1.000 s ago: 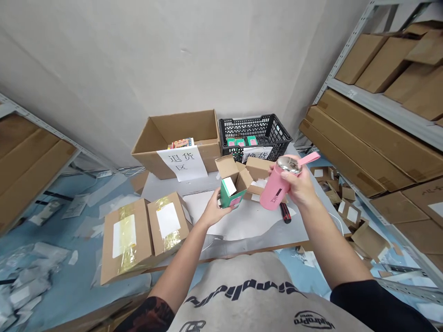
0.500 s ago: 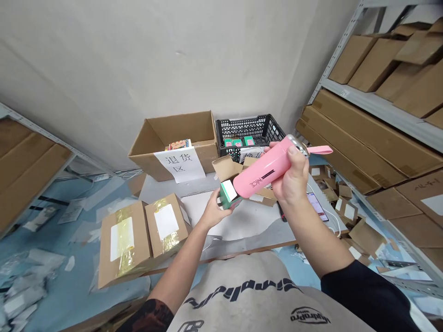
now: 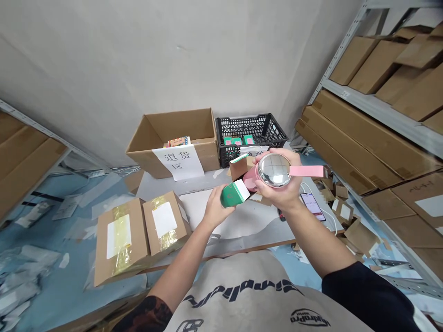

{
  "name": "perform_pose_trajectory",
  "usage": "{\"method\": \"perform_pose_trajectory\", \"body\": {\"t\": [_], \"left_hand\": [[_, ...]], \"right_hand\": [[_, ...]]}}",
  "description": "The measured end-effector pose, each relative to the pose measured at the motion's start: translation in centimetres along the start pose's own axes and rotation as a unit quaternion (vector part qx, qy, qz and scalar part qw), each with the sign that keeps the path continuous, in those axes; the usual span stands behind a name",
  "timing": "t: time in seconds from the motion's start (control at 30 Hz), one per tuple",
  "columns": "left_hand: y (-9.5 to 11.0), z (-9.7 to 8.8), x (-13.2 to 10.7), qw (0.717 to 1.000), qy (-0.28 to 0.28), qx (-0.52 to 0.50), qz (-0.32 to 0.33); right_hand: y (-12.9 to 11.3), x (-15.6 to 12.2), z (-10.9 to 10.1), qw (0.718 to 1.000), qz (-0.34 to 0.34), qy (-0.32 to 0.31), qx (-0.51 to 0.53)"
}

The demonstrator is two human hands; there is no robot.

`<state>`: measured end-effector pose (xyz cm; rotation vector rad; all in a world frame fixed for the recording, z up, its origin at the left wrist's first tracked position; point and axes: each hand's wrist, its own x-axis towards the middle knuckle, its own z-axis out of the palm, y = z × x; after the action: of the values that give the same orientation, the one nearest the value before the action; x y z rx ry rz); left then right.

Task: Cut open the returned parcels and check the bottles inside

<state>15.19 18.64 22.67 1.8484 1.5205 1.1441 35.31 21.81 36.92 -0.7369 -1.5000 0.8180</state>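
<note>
- Grip: our right hand wraps tight round the pink flask, held level above the table, mirrored cap facing us.
- Our left hand clasps the green carton just beside the flask's base.
- We judge the flask rigid, smooth and perhaps slippery: hold the barrel, not the strap.
- The carton looks light and crushable.

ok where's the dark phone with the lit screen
Head view: the dark phone lies flat near the white table's right edge, just right of the right hand, a white cable beside it.
</note>
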Motion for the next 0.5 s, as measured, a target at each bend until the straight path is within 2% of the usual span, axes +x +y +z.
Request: {"method": "perform_pose_trajectory", "body": {"t": [0.07, 0.2, 0.33, 0.5], "left_hand": [[-0.2, 0.3, 0.0, 1.0, -0.005, -0.017, -0.009], [-0.5, 1.0, -0.1, 0.999, -0.003, -0.041, -0.018], [-0.6, 1.4, -0.3, 0.998, 0.002, -0.054, -0.018], [-1.1, 1.9, -0.9, 0.989, -0.01, -0.139, -0.043]], "right_hand": [[-0.2, 0.1, 0.3, 0.999, -0.018, 0.027, -0.008], [-0.4, 0.5, 1.2, 0.998, 0.003, 0.058, 0.024], [0.0, 0.6, 2.1, 0.997, 0.006, 0.057, 0.058], [0.2, 0.9, 2.2, 0.996, -0.004, 0.04, 0.074]]}}
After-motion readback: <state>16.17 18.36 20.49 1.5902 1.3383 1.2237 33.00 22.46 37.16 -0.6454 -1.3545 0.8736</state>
